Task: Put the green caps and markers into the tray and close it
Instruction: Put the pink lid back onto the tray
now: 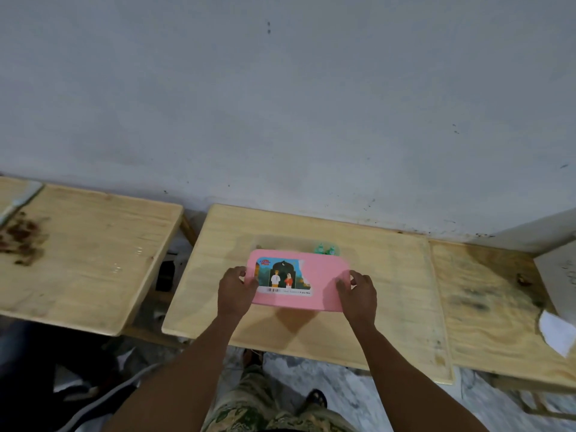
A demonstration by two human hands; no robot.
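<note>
A pink lid (321, 275) with a colourful sticker is held flat above the middle wooden table (389, 275). My left hand (235, 291) grips its left edge and my right hand (358, 294) grips its right edge. Behind and partly under the lid stands a clear plastic tray (274, 241), its far rim showing. Green caps (325, 249) are visible inside the tray at its back right corner. The lid hides most of the tray; no markers can be seen.
A second wooden table (87, 251) with dark stains stands to the left, across a gap. A third, stained table (498, 307) adjoins on the right with a white cloth (558, 332) at its edge. A grey wall runs behind.
</note>
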